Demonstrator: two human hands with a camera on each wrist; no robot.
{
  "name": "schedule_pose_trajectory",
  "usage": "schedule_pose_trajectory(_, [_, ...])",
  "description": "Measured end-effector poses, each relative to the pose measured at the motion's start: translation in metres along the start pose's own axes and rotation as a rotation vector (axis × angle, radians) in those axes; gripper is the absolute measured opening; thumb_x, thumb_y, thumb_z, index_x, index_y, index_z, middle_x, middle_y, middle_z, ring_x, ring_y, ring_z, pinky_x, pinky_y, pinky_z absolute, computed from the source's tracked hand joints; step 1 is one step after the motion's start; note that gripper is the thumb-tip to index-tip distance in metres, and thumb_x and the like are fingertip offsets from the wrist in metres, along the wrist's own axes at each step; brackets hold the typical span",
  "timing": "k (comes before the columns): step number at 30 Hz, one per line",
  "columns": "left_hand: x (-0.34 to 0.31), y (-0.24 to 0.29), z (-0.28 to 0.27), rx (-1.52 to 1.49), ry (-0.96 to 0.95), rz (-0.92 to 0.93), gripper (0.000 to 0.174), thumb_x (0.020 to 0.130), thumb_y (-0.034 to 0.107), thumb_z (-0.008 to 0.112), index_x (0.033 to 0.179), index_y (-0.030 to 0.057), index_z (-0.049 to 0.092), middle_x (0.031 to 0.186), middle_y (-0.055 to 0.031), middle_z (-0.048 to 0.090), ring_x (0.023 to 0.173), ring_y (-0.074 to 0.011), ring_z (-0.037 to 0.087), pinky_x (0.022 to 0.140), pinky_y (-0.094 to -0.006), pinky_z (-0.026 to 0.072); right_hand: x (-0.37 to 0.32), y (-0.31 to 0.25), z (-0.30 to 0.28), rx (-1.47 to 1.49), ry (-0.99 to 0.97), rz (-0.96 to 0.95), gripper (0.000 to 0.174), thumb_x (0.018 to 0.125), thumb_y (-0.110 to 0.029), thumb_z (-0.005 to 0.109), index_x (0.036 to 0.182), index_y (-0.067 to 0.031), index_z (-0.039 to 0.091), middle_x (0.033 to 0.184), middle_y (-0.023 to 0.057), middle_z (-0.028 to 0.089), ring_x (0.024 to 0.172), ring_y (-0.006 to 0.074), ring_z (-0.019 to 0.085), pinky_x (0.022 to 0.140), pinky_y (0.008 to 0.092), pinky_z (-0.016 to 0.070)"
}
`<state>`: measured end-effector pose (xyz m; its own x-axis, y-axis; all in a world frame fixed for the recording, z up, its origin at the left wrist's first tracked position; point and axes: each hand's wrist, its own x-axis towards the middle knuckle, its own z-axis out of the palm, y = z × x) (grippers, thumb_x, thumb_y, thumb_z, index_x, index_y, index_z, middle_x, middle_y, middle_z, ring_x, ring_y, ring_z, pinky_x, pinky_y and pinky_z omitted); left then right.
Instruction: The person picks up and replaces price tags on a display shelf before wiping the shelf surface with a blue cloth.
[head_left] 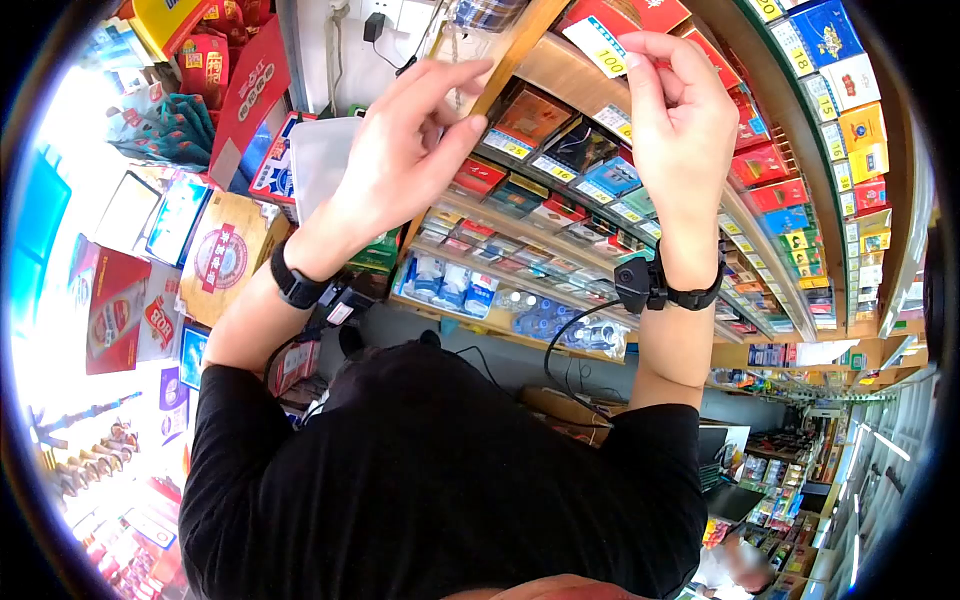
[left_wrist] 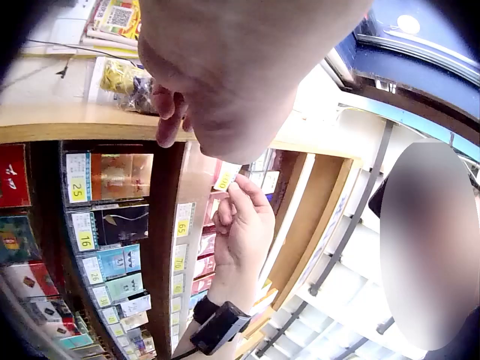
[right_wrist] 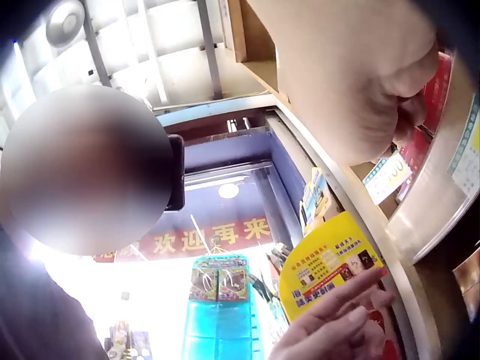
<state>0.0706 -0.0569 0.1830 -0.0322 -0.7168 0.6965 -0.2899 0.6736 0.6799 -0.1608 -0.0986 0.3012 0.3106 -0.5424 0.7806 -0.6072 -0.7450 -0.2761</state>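
Observation:
The right hand [head_left: 685, 120] pinches a white price card [head_left: 597, 47] marked 100 between thumb and fingers, at the upper shelf edge over red packs. In the left wrist view the same hand [left_wrist: 244, 229] holds the card [left_wrist: 226, 176]; in the right wrist view the card [right_wrist: 386, 178] shows below that hand. The left hand [head_left: 415, 140] hovers beside the wooden shelf post [head_left: 520, 50], fingers loosely bent, holding nothing. Rows of packs with price tags [head_left: 553, 168] lie between and below the hands.
A wooden round-labelled box [head_left: 228, 258] and red cartons stand at the left. Bottled goods [head_left: 565, 325] sit on the lowest shelf. A curved shelf with tagged packs [head_left: 862, 130] runs down the right. Cables hang from both wrist cameras. A yellow sign [right_wrist: 330, 262] shows near the left hand.

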Motion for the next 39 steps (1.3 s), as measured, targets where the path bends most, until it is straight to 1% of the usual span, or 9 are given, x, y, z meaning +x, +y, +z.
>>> schedule_pose_trajectory(1, [0.004, 0.003, 0.003, 0.003, 0.002, -0.003, 0.049, 0.098, -0.001, 0.068, 0.147, 0.0035, 0.063, 0.118, -0.0068, 0.069, 0.080, -0.0081, 0.062, 0.071, -0.0246, 0.0504, -0.001, 0.001, 0.002, 0.039, 0.037, -0.028, 0.011, 0.097, 0.001, 0.069, 0.106, -0.0014, 0.075, 0.093, 0.0097, 0.073, 0.075, 0.0156, 0.072, 0.069, 0.0305, 0.0552])
schedule_pose_trajectory(4, [0.013, 0.008, 0.015, 0.043, 0.098, 0.213, 0.062, 0.093, -0.003, 0.071, 0.153, 0.0094, 0.060, 0.130, -0.0087, 0.060, 0.086, -0.0111, 0.064, 0.070, -0.0261, 0.0512, -0.003, -0.004, 0.003, 0.033, 0.014, -0.015, 0.010, 0.097, 0.002, 0.070, 0.105, -0.0006, 0.075, 0.093, 0.0104, 0.073, 0.075, 0.0168, 0.072, 0.069, 0.0304, 0.0553])
schedule_pose_trajectory(8, [0.021, 0.012, 0.021, 0.198, 0.108, 0.267, 0.062, 0.092, -0.002, 0.073, 0.152, 0.0109, 0.061, 0.127, -0.0099, 0.059, 0.086, -0.0140, 0.065, 0.069, -0.0290, 0.0516, -0.005, -0.008, 0.003, -0.022, -0.031, -0.027, 0.011, 0.095, 0.001, 0.070, 0.105, -0.0018, 0.075, 0.094, 0.0112, 0.073, 0.075, 0.0210, 0.073, 0.069, 0.0327, 0.0556])
schedule_pose_trajectory(10, [0.022, 0.005, 0.025, 0.218, 0.115, 0.301, 0.060, 0.092, -0.002, 0.073, 0.150, 0.0102, 0.062, 0.126, -0.0099, 0.059, 0.085, -0.0143, 0.066, 0.069, -0.0294, 0.0515, -0.006, -0.009, 0.005, -0.139, -0.027, -0.159, 0.013, 0.092, 0.001, 0.071, 0.104, -0.0038, 0.075, 0.094, 0.0116, 0.073, 0.075, 0.0270, 0.073, 0.069, 0.0361, 0.0563])
schedule_pose_trajectory(11, [0.022, 0.003, 0.026, 0.240, 0.125, 0.336, 0.057, 0.092, -0.001, 0.073, 0.147, 0.0095, 0.064, 0.126, -0.0100, 0.060, 0.085, -0.0147, 0.066, 0.068, -0.0298, 0.0514, -0.007, -0.010, 0.006, -0.140, -0.027, -0.158, 0.013, 0.092, 0.001, 0.071, 0.104, -0.0038, 0.075, 0.094, 0.0116, 0.073, 0.075, 0.0270, 0.073, 0.069, 0.0361, 0.0563])
schedule_pose_trajectory(14, [0.020, 0.009, 0.024, 0.161, 0.104, 0.243, 0.052, 0.093, -0.001, 0.072, 0.143, 0.0081, 0.065, 0.123, -0.0105, 0.062, 0.084, -0.0161, 0.066, 0.068, -0.0305, 0.0518, -0.013, -0.010, 0.012, -0.122, -0.035, -0.155, 0.015, 0.090, 0.002, 0.071, 0.101, -0.0068, 0.076, 0.094, 0.0102, 0.072, 0.076, 0.0316, 0.072, 0.067, 0.0396, 0.0567])
schedule_pose_trajectory(24, [0.020, 0.006, 0.023, 0.095, 0.094, 0.200, 0.049, 0.094, -0.001, 0.071, 0.142, 0.0047, 0.064, 0.119, -0.0117, 0.064, 0.084, -0.0178, 0.068, 0.070, -0.0306, 0.0542, -0.017, -0.012, 0.018, -0.154, -0.035, -0.195, 0.011, 0.089, -0.002, 0.074, 0.098, -0.0079, 0.077, 0.093, 0.0083, 0.074, 0.072, 0.0334, 0.073, 0.065, 0.0412, 0.0576])
schedule_pose_trajectory(33, [0.020, 0.000, 0.021, 0.088, 0.079, 0.213, 0.046, 0.095, -0.003, 0.069, 0.141, 0.0041, 0.065, 0.118, -0.0117, 0.066, 0.088, -0.0181, 0.070, 0.071, -0.0298, 0.0557, -0.010, -0.020, 0.012, -0.230, -0.106, -0.184, 0.010, 0.085, -0.006, 0.076, 0.095, -0.0078, 0.077, 0.083, 0.0123, 0.075, 0.069, 0.0343, 0.072, 0.063, 0.0414, 0.0572])
schedule_pose_trajectory(39, [0.020, 0.002, 0.023, 0.080, 0.097, 0.222, 0.046, 0.095, -0.002, 0.070, 0.140, 0.0039, 0.066, 0.120, -0.0120, 0.065, 0.089, -0.0183, 0.070, 0.071, -0.0299, 0.0558, -0.005, -0.022, 0.008, -0.290, -0.185, -0.141, 0.006, 0.086, -0.011, 0.075, 0.092, -0.0090, 0.075, 0.077, 0.0139, 0.073, 0.070, 0.0375, 0.071, 0.064, 0.0461, 0.0560])
